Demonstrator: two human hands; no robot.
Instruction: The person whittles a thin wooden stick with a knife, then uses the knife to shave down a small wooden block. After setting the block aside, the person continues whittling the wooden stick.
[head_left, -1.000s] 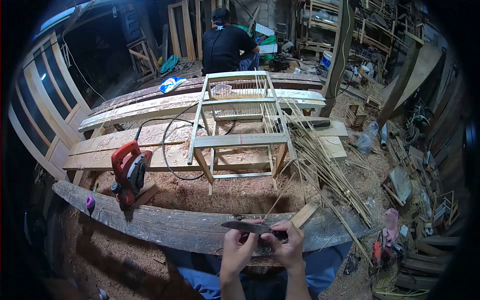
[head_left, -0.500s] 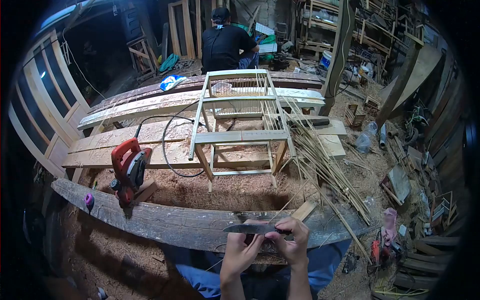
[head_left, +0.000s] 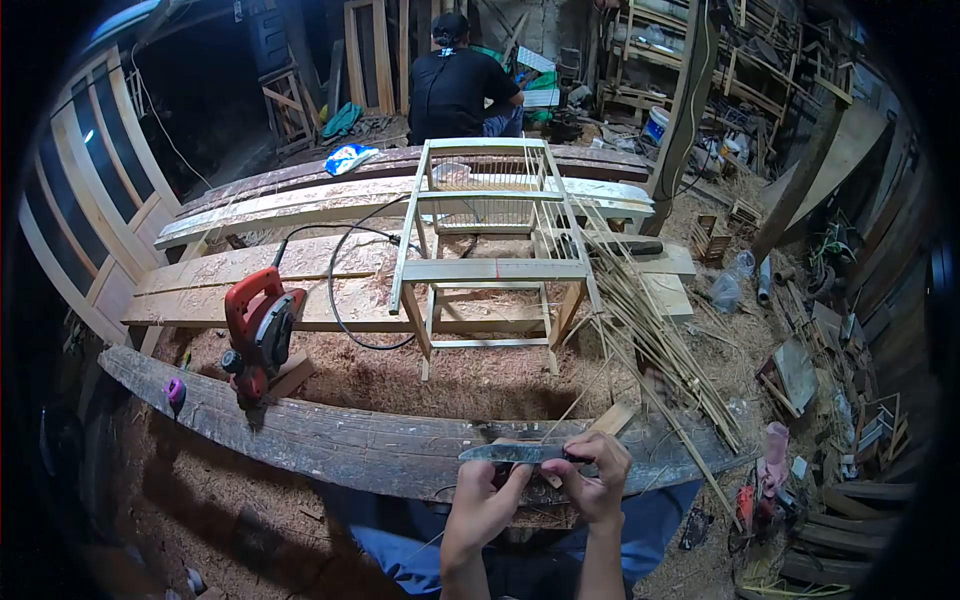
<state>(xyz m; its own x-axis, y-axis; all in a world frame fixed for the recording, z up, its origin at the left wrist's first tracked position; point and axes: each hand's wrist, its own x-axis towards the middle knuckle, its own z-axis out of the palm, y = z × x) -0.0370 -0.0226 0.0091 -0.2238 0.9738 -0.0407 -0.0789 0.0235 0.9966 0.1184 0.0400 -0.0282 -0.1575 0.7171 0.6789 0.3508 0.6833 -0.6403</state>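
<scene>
My right hand [head_left: 597,483] is closed around the dark handle of a knife [head_left: 502,454], its blade pointing left above the plank's near edge. Right beside and below the blade, my left hand [head_left: 484,503] has its fingers pinched together; what lies between them is too small and covered to make out. Both hands are close together over my lap. Beyond them stands a wooden frame [head_left: 495,269] with rows of thin sticks fitted in its far part. A bundle of thin bamboo sticks [head_left: 665,345] leans to its right.
A weathered plank [head_left: 330,430] crosses in front of me, with a red power planer [head_left: 258,330] and a purple roll [head_left: 175,392] on its left. Shaving-covered boards [head_left: 230,262] lie behind. A person in black [head_left: 462,90] sits at the back. A wooden post [head_left: 683,110] stands right.
The knife and my right hand have shifted slightly right, and the blade's face now catches more light. The view has moved a little; the wooden frame appears slightly further right.
</scene>
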